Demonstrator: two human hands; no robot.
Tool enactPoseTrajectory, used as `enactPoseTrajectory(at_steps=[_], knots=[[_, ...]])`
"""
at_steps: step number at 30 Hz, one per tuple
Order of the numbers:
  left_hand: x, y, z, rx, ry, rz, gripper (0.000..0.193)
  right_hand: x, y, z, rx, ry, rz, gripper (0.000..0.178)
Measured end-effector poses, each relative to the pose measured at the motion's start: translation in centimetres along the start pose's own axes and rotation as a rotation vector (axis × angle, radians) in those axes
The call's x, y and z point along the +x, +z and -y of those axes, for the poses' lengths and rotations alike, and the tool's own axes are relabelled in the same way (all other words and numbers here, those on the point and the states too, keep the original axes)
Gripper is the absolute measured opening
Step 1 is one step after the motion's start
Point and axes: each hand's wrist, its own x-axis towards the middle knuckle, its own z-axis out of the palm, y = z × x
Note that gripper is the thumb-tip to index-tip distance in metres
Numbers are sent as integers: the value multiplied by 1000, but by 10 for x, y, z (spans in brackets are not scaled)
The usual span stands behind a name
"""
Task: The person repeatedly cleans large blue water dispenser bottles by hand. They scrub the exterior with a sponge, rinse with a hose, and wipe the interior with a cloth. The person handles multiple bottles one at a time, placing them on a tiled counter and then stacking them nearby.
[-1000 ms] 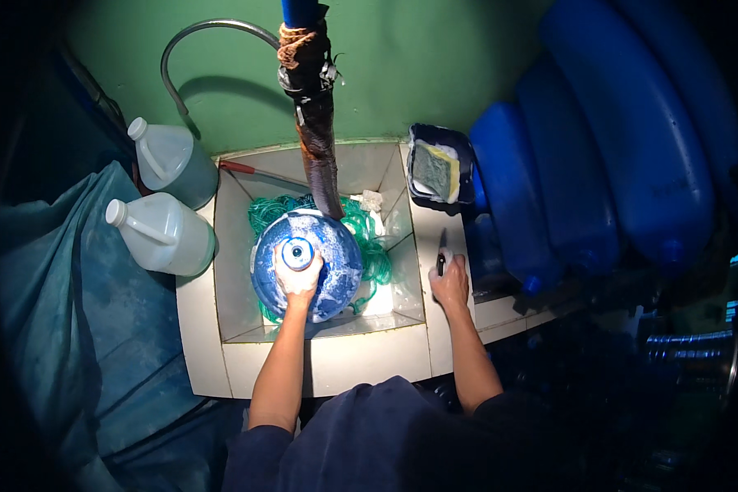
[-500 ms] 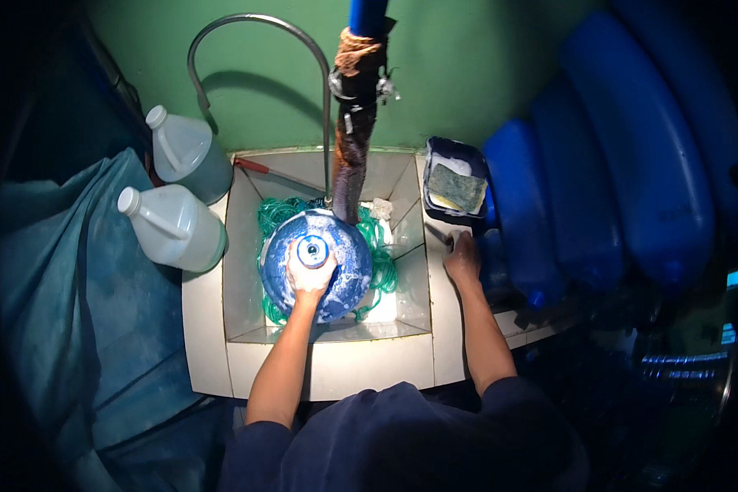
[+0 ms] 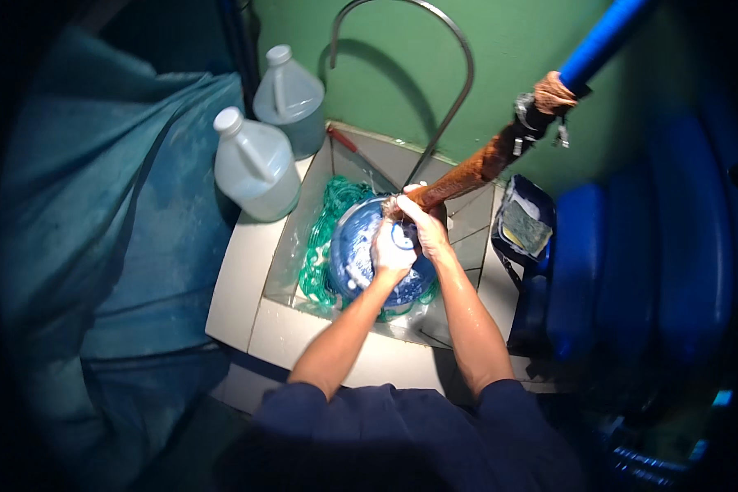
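Observation:
A round blue water jug point(image 3: 354, 256), streaked with white suds, stands neck up in the tiled sink point(image 3: 291, 246). My left hand point(image 3: 394, 256) is closed around the jug's neck, with the pale-rimmed mouth showing beside the fingers. Just to its right, my right hand point(image 3: 428, 230) wraps the lower end of a hanging pipe sleeved in worn brown material point(image 3: 477, 170). That end sits right by the jug's mouth; whether they touch cannot be made out. Bunched green netting or cord point(image 3: 326, 238) lies around the jug's base.
Two white-capped jugs of pale liquid point(image 3: 258, 176) stand on the left ledge. A curved metal faucet point(image 3: 466, 66) rises behind the sink, near a red-handled tool point(image 3: 342, 139). At right are a dark tub with a sponge point(image 3: 526, 228) and large blue containers point(image 3: 578, 271). A teal sheet point(image 3: 156, 246) hangs left.
My right hand has left the right ledge by the tub and taken hold of the pipe's lower end. The left hand stays on the jug's neck. The view has shifted and tilted.

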Motion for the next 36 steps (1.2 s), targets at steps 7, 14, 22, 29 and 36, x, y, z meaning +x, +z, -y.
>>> enactPoseTrajectory(at_steps=[7,14,22,29,36], knots=[[14,-20,20,-622,-117,8,52,-25,31,-9,-234,-468,-123,30],[0,-14,21,186,168,360,51,-26,42,0,-249,-490,-172,13],[-3,-63,-25,749,178,409,62,-22,34,-19,-77,-234,-241,20],[-21,-108,37,770,183,-65,59,-18,55,6,-179,-87,325,25],[27,-125,92,82,-427,-159,43,-8,55,25,-424,29,749,36]])
